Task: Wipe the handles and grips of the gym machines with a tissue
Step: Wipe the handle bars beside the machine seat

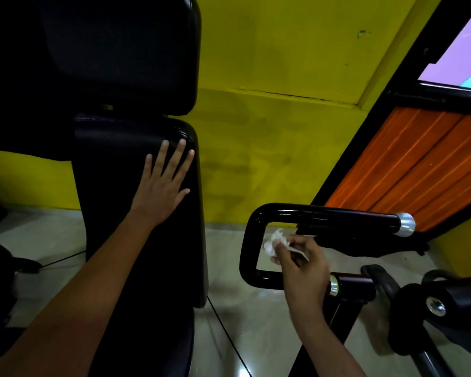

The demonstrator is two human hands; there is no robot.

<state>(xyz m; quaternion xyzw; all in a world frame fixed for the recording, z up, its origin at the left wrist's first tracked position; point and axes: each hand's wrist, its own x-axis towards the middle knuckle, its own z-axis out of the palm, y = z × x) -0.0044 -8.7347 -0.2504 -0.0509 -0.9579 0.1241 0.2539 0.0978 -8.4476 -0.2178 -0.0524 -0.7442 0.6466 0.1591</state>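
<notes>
A black U-shaped machine handle (249, 240) curves at the lower middle. Its upper grip (346, 220) runs right to a silver end cap (405, 224); a lower grip (352, 286) has a silver ring. My right hand (301, 263) pinches a crumpled white tissue (273, 242) inside the U, just below the upper grip, apart from the bar. My left hand (162, 183) rests flat, fingers spread, on the black padded back rest (136, 202) of the machine.
A second black pad (120, 50) stands above the back rest. Yellow wall (283, 77) lies behind, with an orange slatted panel (408, 170) and a black frame at right. More black machine parts (433, 303) sit at lower right over a pale tiled floor (256, 322).
</notes>
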